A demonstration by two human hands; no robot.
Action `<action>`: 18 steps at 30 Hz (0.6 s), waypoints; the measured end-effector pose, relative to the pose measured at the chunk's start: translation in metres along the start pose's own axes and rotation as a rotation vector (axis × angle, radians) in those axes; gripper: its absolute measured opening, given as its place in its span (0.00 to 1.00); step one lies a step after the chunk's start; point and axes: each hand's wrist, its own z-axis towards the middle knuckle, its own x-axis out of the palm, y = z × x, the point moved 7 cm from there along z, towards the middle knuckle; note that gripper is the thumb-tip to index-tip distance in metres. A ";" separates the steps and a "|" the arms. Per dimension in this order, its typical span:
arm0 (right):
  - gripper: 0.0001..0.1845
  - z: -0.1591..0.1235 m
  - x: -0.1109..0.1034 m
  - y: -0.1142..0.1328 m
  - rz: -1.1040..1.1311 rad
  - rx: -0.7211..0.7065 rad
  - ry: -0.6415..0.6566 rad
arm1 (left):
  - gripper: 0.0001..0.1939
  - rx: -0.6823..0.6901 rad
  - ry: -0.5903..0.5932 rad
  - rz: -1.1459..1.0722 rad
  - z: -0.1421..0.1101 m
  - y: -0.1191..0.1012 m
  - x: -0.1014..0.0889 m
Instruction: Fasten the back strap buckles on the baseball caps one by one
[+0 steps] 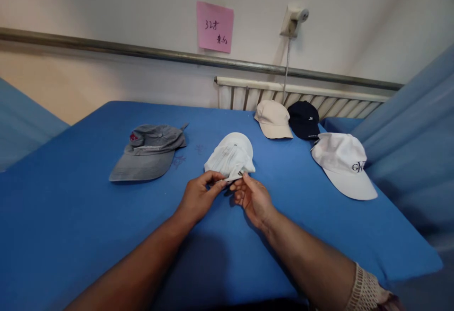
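Observation:
A pale white baseball cap [230,155] lies on the blue-covered table, its brim facing away from me and its back edge toward me. My left hand [204,192] pinches the left part of that back edge between thumb and fingers. On the right, my right hand [253,197] grips the strap end near a small dark buckle, fingers curled beneath. Part of the strap is hidden by my fingers. To the left rests a grey cap [151,152] with a red mark on its side.
A beige cap [274,119] and a black cap [304,119] sit side by side at the back right. Nearer is a white cap with black letters [342,162]. Behind the blue table [106,235] stand a radiator [241,94] and a wall rail [159,54]. A blue curtain [418,126] hangs at right.

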 end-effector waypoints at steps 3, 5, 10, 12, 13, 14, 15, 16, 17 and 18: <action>0.20 0.001 0.000 -0.002 -0.004 0.025 0.022 | 0.14 -0.109 -0.026 -0.165 0.004 0.010 -0.003; 0.19 0.001 0.001 -0.002 -0.014 0.034 0.033 | 0.14 -0.136 -0.030 -0.213 0.005 0.012 -0.004; 0.17 0.000 0.003 -0.001 -0.047 0.025 0.032 | 0.15 -0.116 -0.016 -0.195 0.005 0.009 -0.003; 0.17 -0.001 0.004 0.000 -0.058 0.021 0.037 | 0.15 -0.104 -0.013 -0.166 0.004 0.009 -0.003; 0.18 -0.001 0.005 0.000 -0.063 0.021 0.039 | 0.15 -0.097 -0.010 -0.147 0.004 0.009 -0.002; 0.18 -0.001 0.005 0.000 -0.065 0.021 0.040 | 0.16 -0.086 -0.006 -0.123 0.004 0.009 -0.002; 0.19 -0.001 0.005 0.000 -0.065 0.021 0.042 | 0.16 -0.069 -0.005 -0.094 0.003 0.008 -0.002; 0.19 -0.001 0.005 0.000 -0.062 0.021 0.045 | 0.16 -0.047 -0.003 -0.059 0.002 0.006 -0.001; 0.19 -0.001 0.006 -0.001 -0.056 0.020 0.049 | 0.17 -0.022 0.000 -0.021 0.002 0.004 -0.001; 0.18 0.000 0.006 -0.001 -0.050 0.019 0.055 | 0.17 0.005 0.006 0.017 0.001 0.002 0.000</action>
